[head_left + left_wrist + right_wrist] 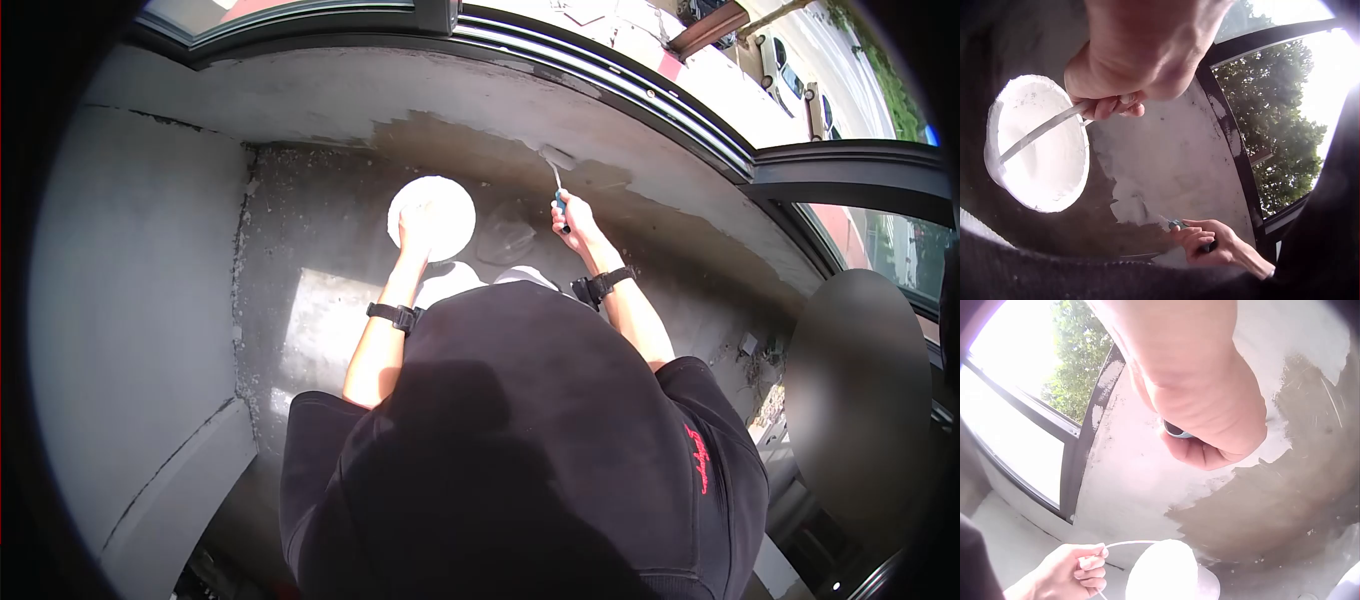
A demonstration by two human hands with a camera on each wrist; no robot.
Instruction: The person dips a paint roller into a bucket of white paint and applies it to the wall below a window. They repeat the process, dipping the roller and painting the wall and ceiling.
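The left hand (415,228) grips the thin handle (1044,130) of a white bucket (1038,187), which hangs above the floor with white material inside. The right hand (580,225) is curled round the blue-green handle (561,200) of a tool whose pale head (557,158) lies against the low wall under the window. Whether that head is a roller or a blade, I cannot tell. In the right wrist view the right hand (1204,412) hides most of the tool. Fresh white coating (1132,203) borders a bare brownish patch of the wall.
A dark window frame (600,75) runs along the top of the low wall (320,95). A grey side wall (130,250) stands at the left, and rubble (765,370) lies on the floor at the right. A clear bag-like item (507,240) lies between the hands.
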